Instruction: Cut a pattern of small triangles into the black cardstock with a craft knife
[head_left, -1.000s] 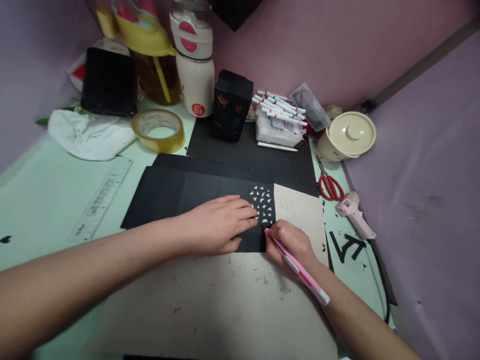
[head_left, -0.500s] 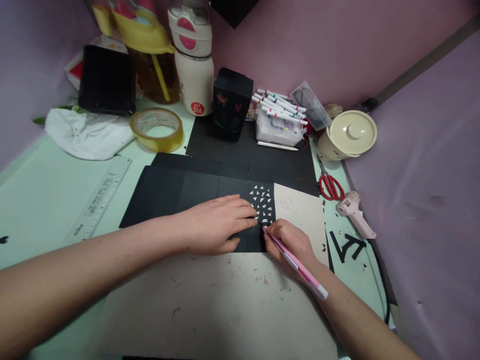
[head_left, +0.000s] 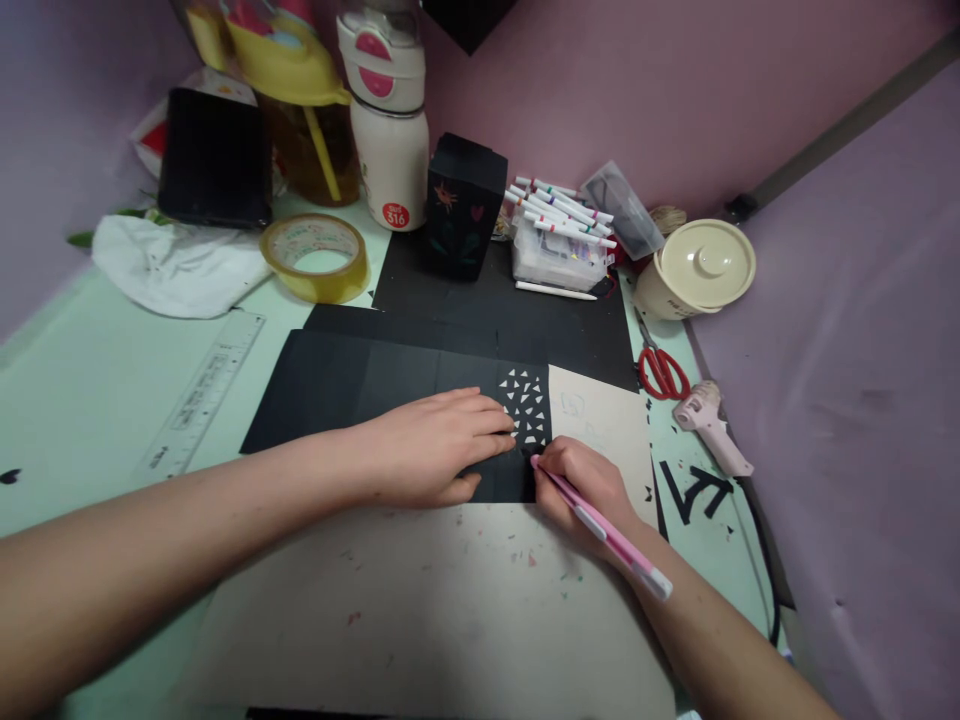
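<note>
A black sheet of paper [head_left: 330,390] with fold lines lies on a large pale board [head_left: 420,610]. Near its right end is a patch of small triangular cut-outs [head_left: 529,405], pale board showing through. My left hand [head_left: 442,450] rests flat on the sheet, fingers stretched and slightly apart, fingertips beside the cut-outs. Just below the cut-outs, my right hand [head_left: 581,485] grips a slim pink craft knife [head_left: 600,525], tilted with its back end toward me. Its tip meets the paper by the sheet's right edge; the blade is too small to make out.
Behind stand a black paper box [head_left: 465,210], a white bottle [head_left: 390,160], tape [head_left: 315,258] and markers [head_left: 562,215]. On the right are a lidded cream pot [head_left: 701,265], red-handled scissors [head_left: 664,372], a glue gun [head_left: 712,430] and black paper strips [head_left: 694,490]. A clear ruler [head_left: 202,390] lies left.
My right hand and the craft knife have shifted slightly right, and the knife's back end has swung to the right. My left hand stays in place on the black paper.
</note>
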